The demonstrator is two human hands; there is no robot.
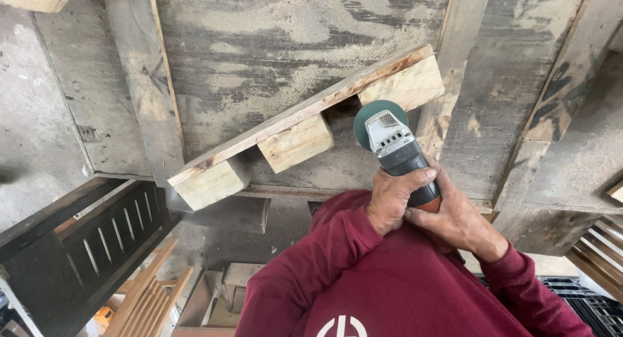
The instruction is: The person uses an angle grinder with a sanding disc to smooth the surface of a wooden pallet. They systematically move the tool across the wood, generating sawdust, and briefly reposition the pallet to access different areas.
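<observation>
Pallet stringer [305, 120] with three blocks lies tilted on the dusty bench [259, 45], up and left of the fingers. Left hand [392, 197] and right hand [454, 220] are both clamped on the angle grinder [396, 149], whose green disc sits just beyond the fingertips, beside the right block. The loose piece could kick or shift. Disc contact is hidden; sleeves cover the wrists.

Both hands [425, 204] — tight shared grip

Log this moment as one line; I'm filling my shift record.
left hand: grips angle grinder | right hand: grips grinder rear | disc beside pallet piece | surface: dusty workbench
</observation>
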